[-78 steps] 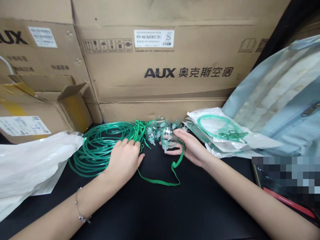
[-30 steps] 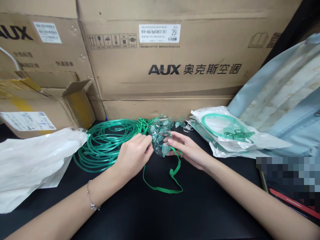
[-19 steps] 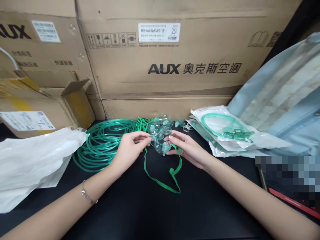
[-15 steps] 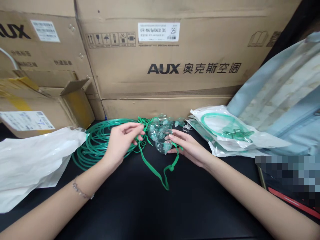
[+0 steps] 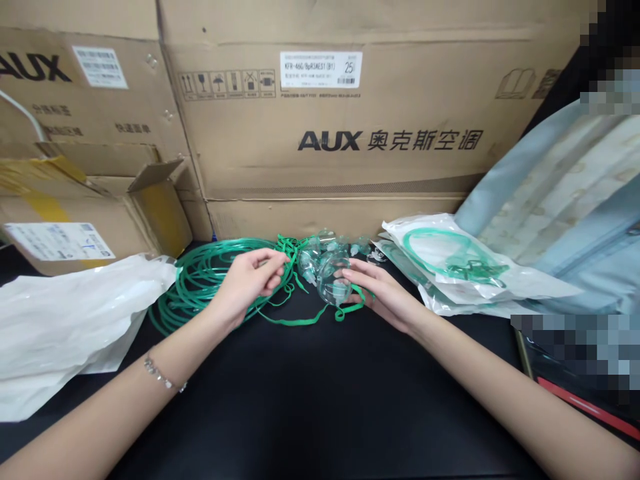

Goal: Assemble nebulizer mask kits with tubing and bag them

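Note:
My right hand (image 5: 383, 293) grips a clear oxygen mask (image 5: 330, 287) by its right side, fingers closed round its edge. From this mask a green elastic strap (image 5: 295, 323) curls under my right fingers and runs left along the black table towards my left hand (image 5: 255, 280). The left fingers are pinched together beside a bunch of green straps (image 5: 293, 248); what lies between the fingertips is hidden. Behind the held mask sit several more clear masks (image 5: 310, 260). A coil of green tubing (image 5: 200, 273) lies to the left, partly covered by my left hand.
White plastic packaging (image 5: 75, 327) lies at the left, below an opened carton (image 5: 65, 207). Bagged green tubing (image 5: 440, 253) is at the right, near light blue fabric (image 5: 595, 200). A large AUX carton (image 5: 350, 167) closes off the back of the black table (image 5: 320, 407).
The strap that hung in a loop between my hands now lies lower and flatter, drawn back towards the mask. My left fingers have closed tighter. The right hand keeps its grip on the mask.

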### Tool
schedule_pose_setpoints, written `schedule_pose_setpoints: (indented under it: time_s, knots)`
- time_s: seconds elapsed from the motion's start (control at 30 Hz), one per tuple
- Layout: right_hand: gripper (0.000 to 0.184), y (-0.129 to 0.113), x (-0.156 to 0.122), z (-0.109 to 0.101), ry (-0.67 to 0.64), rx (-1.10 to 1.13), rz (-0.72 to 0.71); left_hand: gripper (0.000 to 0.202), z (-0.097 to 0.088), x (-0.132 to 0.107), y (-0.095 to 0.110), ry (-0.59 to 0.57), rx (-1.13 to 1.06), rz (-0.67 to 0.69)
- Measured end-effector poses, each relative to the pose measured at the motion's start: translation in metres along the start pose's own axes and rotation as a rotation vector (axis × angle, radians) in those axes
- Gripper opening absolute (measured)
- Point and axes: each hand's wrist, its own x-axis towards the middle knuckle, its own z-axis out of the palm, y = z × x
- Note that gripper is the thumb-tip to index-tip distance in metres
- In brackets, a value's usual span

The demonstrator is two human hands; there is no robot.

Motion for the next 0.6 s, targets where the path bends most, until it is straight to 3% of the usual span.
schedule_pose_setpoints:
  time_s: [0.13, 0.3, 0.4, 0.6]
  knots:
    - [0.025, -0.002, -0.003, 0.004, -0.046, 0.004, 0.008, 0.019, 0.009, -0.005, -0.008, -0.066, 0.122, 0.031]
    - [0.03, -0.003, -0.005, 0.007, -0.042, 0.006, 0.015, 0.016, 0.008, -0.009, -0.015, -0.045, 0.385, 0.326]
    - [0.031, -0.002, -0.006, 0.008, -0.038, 0.001, 0.008, 0.011, 0.009, -0.013, -0.016, -0.008, 0.601, 0.43]
    - [0.035, -0.002, -0.006, 0.008, -0.014, -0.017, 0.016, 0.01, 0.014, -0.018, -0.016, 0.034, 0.764, 0.386]
